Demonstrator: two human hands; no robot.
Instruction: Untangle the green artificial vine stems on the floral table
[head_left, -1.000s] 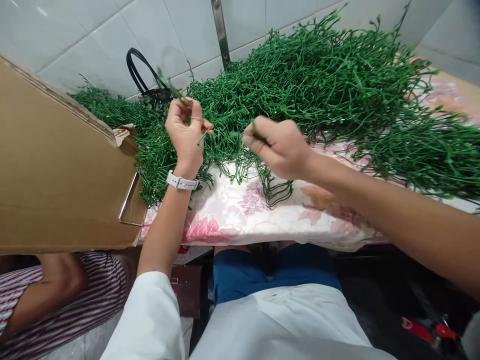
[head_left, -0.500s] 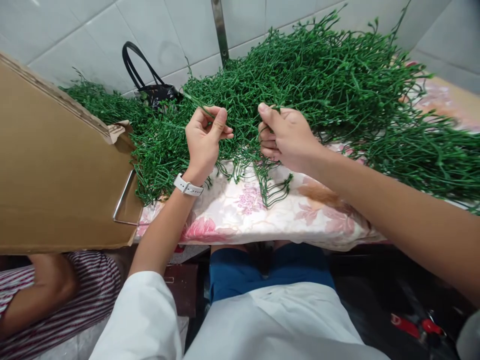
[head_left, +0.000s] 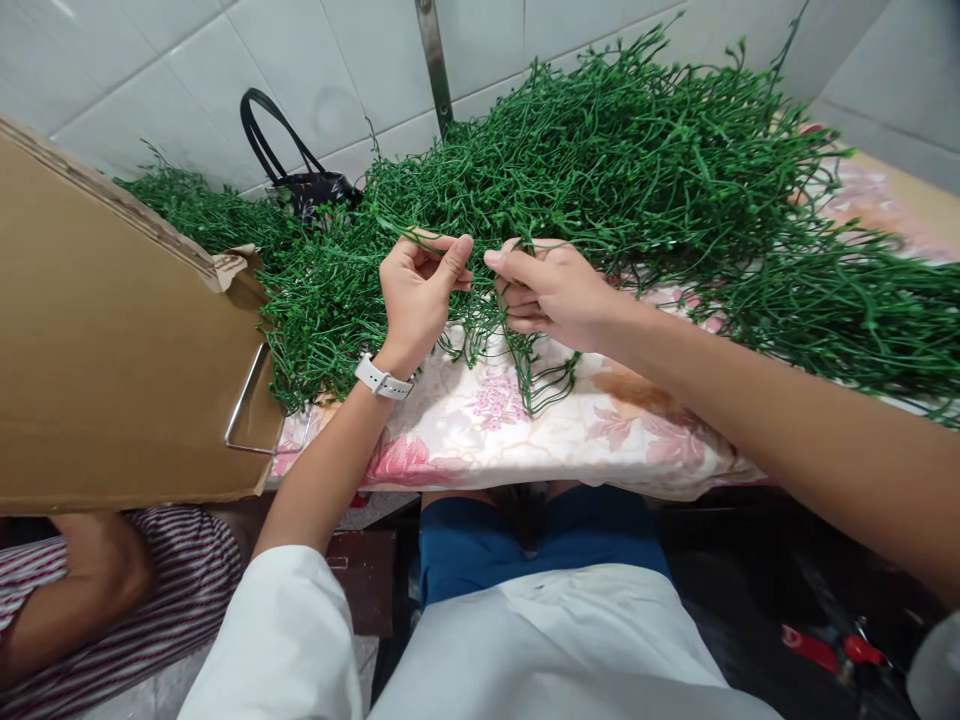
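Observation:
My left hand [head_left: 424,290], with a white watch strap [head_left: 383,378] at the wrist, pinches a thin green plastic stem [head_left: 424,242] between thumb and fingers. Close on its right, my right hand [head_left: 551,287] is closed around several green plastic stems [head_left: 541,385], whose lower ends hang below the fist over the cloth. The thumbs of both hands point toward each other with a small gap between them. Behind the hands spreads a large heap of green artificial plant stems [head_left: 622,150].
A floral cloth [head_left: 465,450] covers the table. At left stands a cardboard box [head_left: 112,340] beside a bent metal wire [head_left: 244,400]. A black handbag [head_left: 319,192] rests against the tiled wall. Below the box, a person's striped garment [head_left: 180,570] shows. More green stems [head_left: 862,300] lie at right.
Both hands have come down slightly and closer together, the right one moving left. The stems stay in their fingers.

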